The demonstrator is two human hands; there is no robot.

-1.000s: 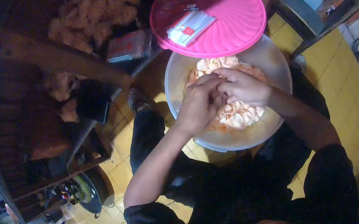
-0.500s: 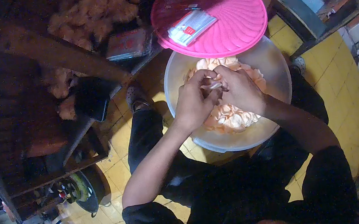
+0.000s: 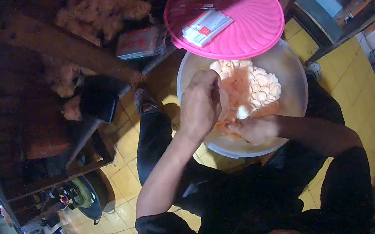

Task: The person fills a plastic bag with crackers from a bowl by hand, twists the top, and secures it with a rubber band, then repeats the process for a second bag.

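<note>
A large pale round tub [image 3: 300,104] stands between my legs with a heap of thin, pale orange crackers [image 3: 261,85] inside. My left hand [image 3: 201,104] is raised over the tub's left side, its fingers curled together. What it grips, perhaps clear plastic, I cannot make out. Low in the tub, my right hand [image 3: 254,130] reaches among the crackers near the front rim. A pale, blurred cracker shows at its thumb side, and its fingertips are partly hidden. The pink lid [image 3: 256,23] rests over the tub's far edge, carrying a packet of clear plastic bags [image 3: 207,27].
Left of the lid, another plastic-wrapped packet [image 3: 139,43] lies on a wooden rack. Bundled bags [image 3: 107,12] of something orange-brown fill the rack's back. A dark phone-like object [image 3: 110,108] sits at its edge. Yellow tiles [image 3: 348,77] cover the floor; a dark pan [image 3: 94,200] stands at left.
My hands, together over the crackers before, have parted. The right has moved down into the tub toward me; the left has shifted slightly and stays raised. The view has moved a little.
</note>
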